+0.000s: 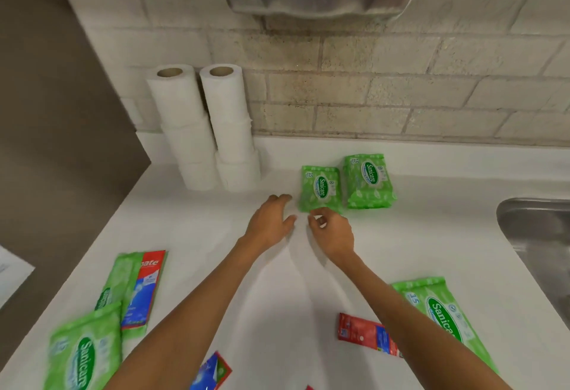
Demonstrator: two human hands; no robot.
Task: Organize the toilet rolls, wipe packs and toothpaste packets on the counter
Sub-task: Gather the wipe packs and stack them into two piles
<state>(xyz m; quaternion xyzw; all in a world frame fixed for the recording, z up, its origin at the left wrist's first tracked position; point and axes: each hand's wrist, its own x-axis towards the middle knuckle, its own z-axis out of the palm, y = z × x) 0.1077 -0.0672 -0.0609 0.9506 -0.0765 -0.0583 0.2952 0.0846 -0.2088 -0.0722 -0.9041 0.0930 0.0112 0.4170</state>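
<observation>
Both hands empty & apart, L hand (pixel 271 220) open, R hand (pixel 331 229) loosely curled, at near edge of wipe pack (pixel 320 189) by back wall on counter (pixel 431 235); pack prob light, soft, slick film, so grip by long sides.

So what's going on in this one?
A person is sorting toiletries on a white counter. Six toilet rolls stand in two stacks in the back corner, and two wipe packs lie side by side near the wall. Both hands are at the nearer of those packs: the right hand touches its front edge, the left hand is open beside it. More wipe packs and the toothpaste packets lie scattered at the front.
</observation>
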